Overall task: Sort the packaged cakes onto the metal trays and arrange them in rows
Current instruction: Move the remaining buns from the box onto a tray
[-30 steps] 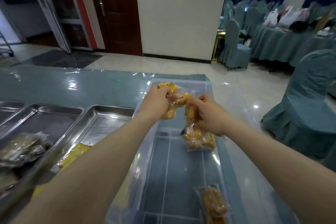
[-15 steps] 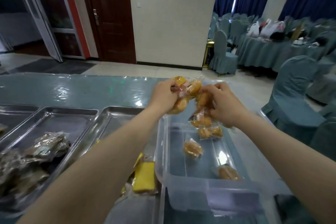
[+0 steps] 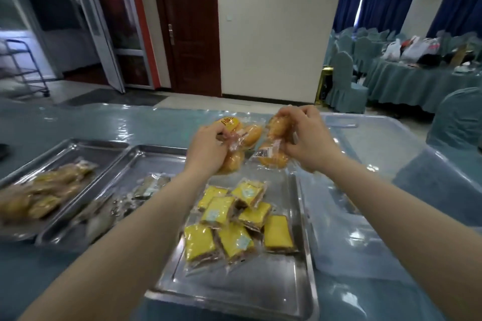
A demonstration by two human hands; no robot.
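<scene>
A banquet room with a cream wall, a dark wooden door (image 3: 194,26) and blue curtains lies behind a long bench (image 3: 78,122) covered in teal cloth under clear plastic; covered chairs (image 3: 344,78) and a round table stand far right of the door. The landmark is the near tray (image 3: 234,292), a steel tray at the bench's front; in it lies a loose cluster of yellow cakes (image 3: 234,219) in clear wrappers, overlapping one another and not in rows. Above the near tray's far end the left hand (image 3: 208,150) grips a pack of buns (image 3: 241,138) with curled fingers, the pack bearing a yellow label; just right of it the right hand (image 3: 306,139) pinches a second pack (image 3: 273,148) from above, fingers curled round its top, a white barcode label on its front; the two packs hang side by side, close together, clear of the tray floor. Left of the near tray sits a middle tray (image 3: 146,156) holding blurred dark-wrapped cakes (image 3: 148,186); left again, a far tray (image 3: 65,147) holds blurred golden packs (image 3: 44,195). Right of the near tray, touching its edge as far as can be seen, stands a clear plastic bin (image 3: 365,143); its contents cannot be made out. Behind the trays, far left, a metal trolley (image 3: 26,68) stands by a glass doorway.
</scene>
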